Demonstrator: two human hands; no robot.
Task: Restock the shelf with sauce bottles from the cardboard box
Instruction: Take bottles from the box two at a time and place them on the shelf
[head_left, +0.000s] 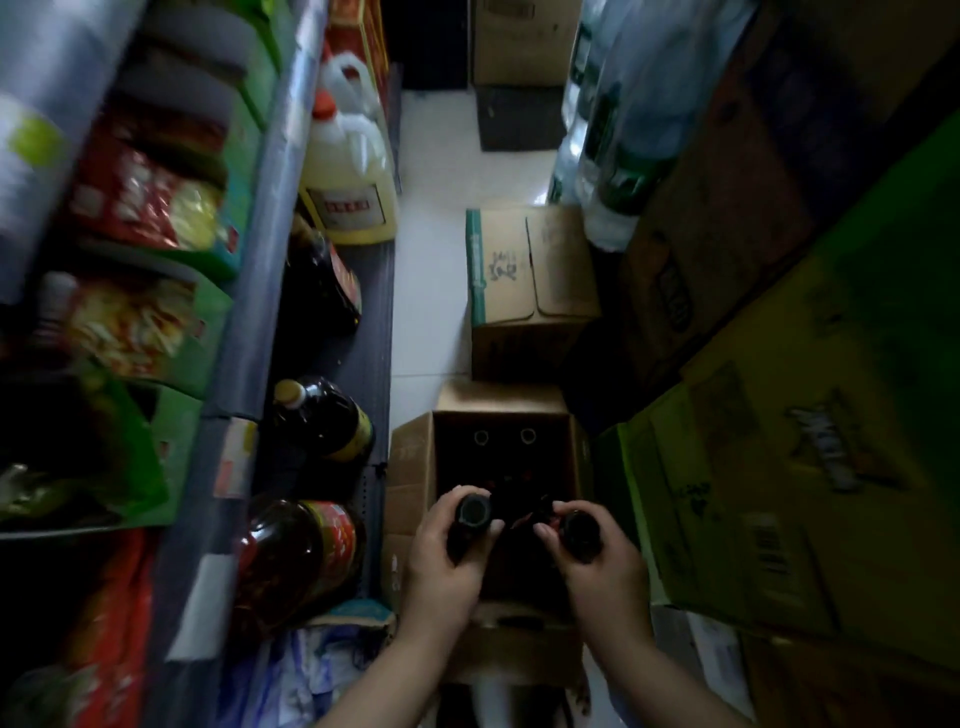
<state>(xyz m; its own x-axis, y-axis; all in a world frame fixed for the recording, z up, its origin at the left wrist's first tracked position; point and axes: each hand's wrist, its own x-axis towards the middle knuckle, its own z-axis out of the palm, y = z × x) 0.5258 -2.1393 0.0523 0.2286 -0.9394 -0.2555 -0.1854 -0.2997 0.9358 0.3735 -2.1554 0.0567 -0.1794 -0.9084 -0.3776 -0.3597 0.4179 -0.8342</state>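
While the shelf runs past my left fingers with dark glossy jugs on it, I see the open cardboard box on the floor right under both hands, two round bottle caps showing at its far end beyond my fingertips. My left hand is wrapped tight round a dark sauce bottle; my right hand grips a second dark bottle just the same, both over the box's mouth
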